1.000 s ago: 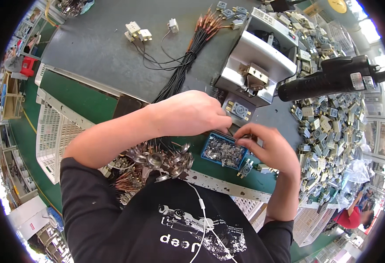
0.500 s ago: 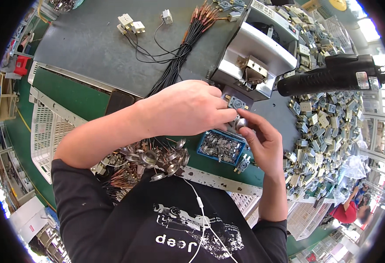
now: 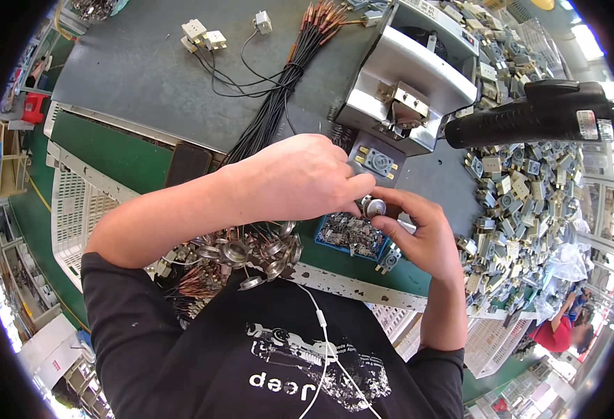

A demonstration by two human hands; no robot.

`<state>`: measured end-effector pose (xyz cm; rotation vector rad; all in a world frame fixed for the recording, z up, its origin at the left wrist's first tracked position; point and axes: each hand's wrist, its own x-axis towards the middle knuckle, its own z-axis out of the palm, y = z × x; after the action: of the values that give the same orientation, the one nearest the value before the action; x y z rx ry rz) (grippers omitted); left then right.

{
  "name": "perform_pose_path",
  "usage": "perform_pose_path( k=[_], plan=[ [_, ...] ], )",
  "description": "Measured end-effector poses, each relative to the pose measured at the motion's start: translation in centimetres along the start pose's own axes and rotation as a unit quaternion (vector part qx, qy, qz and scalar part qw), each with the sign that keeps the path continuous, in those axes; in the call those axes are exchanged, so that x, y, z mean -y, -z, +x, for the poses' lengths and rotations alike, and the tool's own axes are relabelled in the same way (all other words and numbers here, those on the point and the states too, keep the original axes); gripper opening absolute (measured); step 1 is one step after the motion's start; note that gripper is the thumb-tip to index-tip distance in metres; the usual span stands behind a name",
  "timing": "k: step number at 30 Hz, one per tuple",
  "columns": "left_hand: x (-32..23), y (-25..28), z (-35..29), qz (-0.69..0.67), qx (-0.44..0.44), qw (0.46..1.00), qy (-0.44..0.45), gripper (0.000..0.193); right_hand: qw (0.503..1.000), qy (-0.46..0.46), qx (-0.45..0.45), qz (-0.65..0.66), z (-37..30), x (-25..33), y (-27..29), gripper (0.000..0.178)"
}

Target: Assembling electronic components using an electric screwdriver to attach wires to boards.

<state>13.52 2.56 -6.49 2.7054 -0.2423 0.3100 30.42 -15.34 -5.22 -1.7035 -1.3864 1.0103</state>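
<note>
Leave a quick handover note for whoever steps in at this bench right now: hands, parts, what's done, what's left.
Left hand: fingertips closed on the small round metal part, sharing the grip.
Right hand: thumb and fingers pinch the same part from below.
The part is held above the blue tray of small metal pieces, just in front of the grey press fixture.
Loose round metal caps with wires lie heaped at the bench edge; grey connector blocks are piled to the right.
Done: one part picked up. Left: it is not yet in the fixture.
</note>
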Motion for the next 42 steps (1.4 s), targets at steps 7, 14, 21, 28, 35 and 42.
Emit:
perform_pose_path(
  k=[7, 14, 21, 28, 35, 42],
  plan=[
    [-0.4, -0.8, -0.5, 0.096, -0.051, 0.994, 0.013, 0.037, 0.989, 0.019, -0.144, 0.016, -1.2, -0.8, -2.7, 0.044],
    [0.0, -1.7, -0.5, 0.091, -0.048, 0.995, -0.006, 0.035, 0.994, 0.073, -0.002, -0.082, 0.4, -0.3, -0.6, 0.036],
    [-0.5, 1.7, 0.3, -0.028, 0.103, 0.994, 0.011, 0.029, 0.966, 0.049, -0.252, -0.033, -2.3, 0.1, 2.2, 0.026],
    [2.4, 0.7, 3.2, -0.105, -0.03, 0.99, 0.09, 0.039, 0.871, 0.305, -0.385, -0.023, -0.3, 2.0, 5.2, 0.046],
    [3.7, -1.6, 3.3, -0.075, 0.085, 0.983, 0.146, 0.038, 0.801, 0.347, -0.487, 0.036, 4.8, 3.0, 6.7, 0.062],
    [3.3, -1.8, 3.0, -0.037, 0.087, 0.986, 0.139, 0.035, 0.852, 0.328, -0.408, 0.016, 6.0, 6.6, 6.6, 0.057]
  ],
)
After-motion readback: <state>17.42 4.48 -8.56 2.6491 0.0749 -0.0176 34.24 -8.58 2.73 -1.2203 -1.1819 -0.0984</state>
